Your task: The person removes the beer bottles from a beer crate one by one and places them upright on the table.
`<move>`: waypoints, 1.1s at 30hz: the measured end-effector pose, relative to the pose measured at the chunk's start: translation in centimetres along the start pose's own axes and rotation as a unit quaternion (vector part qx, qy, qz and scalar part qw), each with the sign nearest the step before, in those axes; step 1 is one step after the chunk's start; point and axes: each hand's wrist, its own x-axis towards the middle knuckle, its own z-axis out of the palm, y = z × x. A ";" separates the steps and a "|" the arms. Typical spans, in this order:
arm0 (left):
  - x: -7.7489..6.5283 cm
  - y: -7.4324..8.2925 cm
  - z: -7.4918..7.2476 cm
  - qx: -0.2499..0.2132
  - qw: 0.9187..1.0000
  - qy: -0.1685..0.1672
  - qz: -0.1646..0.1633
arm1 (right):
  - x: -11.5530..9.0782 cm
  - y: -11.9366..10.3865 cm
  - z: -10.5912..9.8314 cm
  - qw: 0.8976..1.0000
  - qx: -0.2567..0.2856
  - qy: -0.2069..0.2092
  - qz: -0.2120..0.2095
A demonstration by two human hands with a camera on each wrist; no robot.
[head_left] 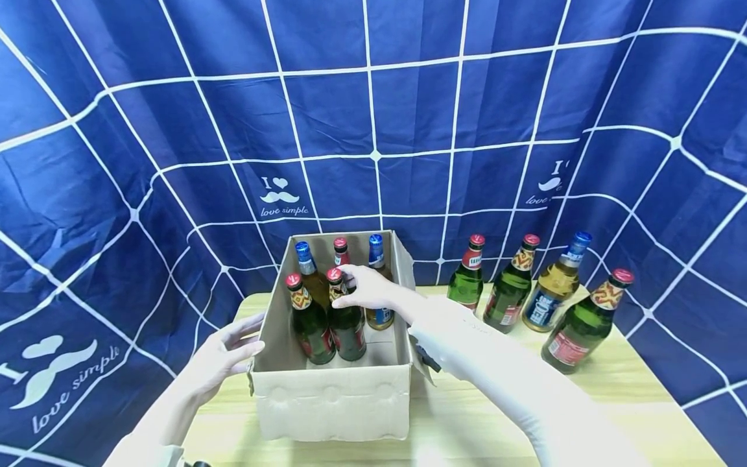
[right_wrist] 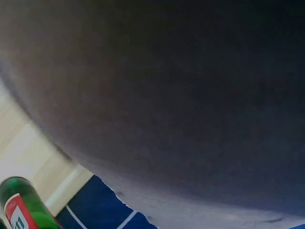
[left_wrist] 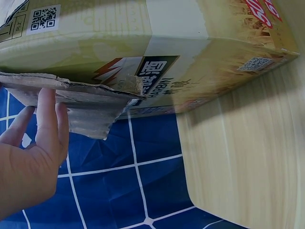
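An uncovered cardboard box [head_left: 332,405] holds several beer bottles. My right hand [head_left: 367,290] reaches over its right wall and grips the neck of a red-capped green beer bottle [head_left: 348,331] standing in the box. Against that bottle's left side stands another green bottle [head_left: 313,332]. Blue-capped bottles [head_left: 376,250] and a red-capped one [head_left: 341,245] stand farther back. Beside the box's left wall is my left hand [head_left: 224,357], its fingers extended and touching a torn cardboard flap [left_wrist: 90,107]. The box wall fills most of the right wrist view, hiding the right hand there.
Right of the box, several bottles stand on the wooden table [head_left: 630,395]: green ones [head_left: 465,279], [head_left: 508,295], [head_left: 583,327] and a clear-glass one [head_left: 551,292] with a blue cap. A blue curtain [head_left: 408,117] with white lines hangs behind and at both sides.
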 end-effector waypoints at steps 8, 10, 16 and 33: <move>0.1 0.1 0.0 -0.002 1.000 0.001 -0.005 | 0.5 0.2 0.0 0.996 -0.058 0.061 -0.027; 0.1 0.1 0.0 0.000 1.000 0.002 -0.006 | 0.5 0.1 -0.1 0.996 -0.047 0.064 -0.034; 0.2 0.1 -0.1 0.008 1.000 0.004 -0.009 | -0.1 -0.4 -0.4 0.996 -0.013 0.073 -0.052; 0.0 0.1 0.0 0.013 1.000 -0.001 -0.008 | -5.7 -11.4 -10.4 0.937 0.089 0.329 -0.080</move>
